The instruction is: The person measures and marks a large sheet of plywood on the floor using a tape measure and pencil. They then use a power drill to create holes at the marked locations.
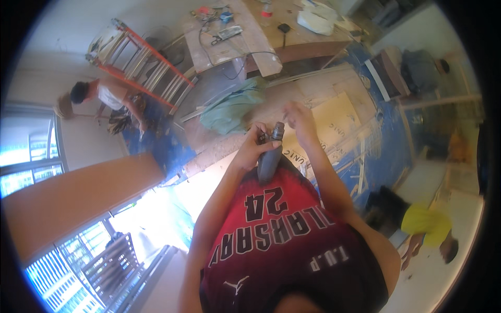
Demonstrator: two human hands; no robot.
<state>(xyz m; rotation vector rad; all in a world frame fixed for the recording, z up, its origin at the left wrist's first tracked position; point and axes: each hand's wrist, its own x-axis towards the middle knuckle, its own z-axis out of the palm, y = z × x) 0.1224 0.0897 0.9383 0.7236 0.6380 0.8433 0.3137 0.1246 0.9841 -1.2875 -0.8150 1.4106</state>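
Note:
Close in front of my chest, my left hand (257, 145) is wrapped round a dark grey cordless drill (270, 161). Its ringed chuck end (279, 130) points away from me. To the right of the chuck, my right hand (300, 121) is raised, apart from the drill. Motion blurs its fingers, so whether they hold anything small cannot be made out. Beyond my left hand, a crumpled green cloth (232, 107) lies on a work surface, beside pale boards (334, 122) with dark lettering.
A workbench (206, 49) with tools and cables stands ahead, left of a white bag (317, 18). An orange ladder (151, 57) leans at far left, near a bending person (107, 96). Another person in yellow (428, 224) is at right. A brown panel (83, 201) stands at left.

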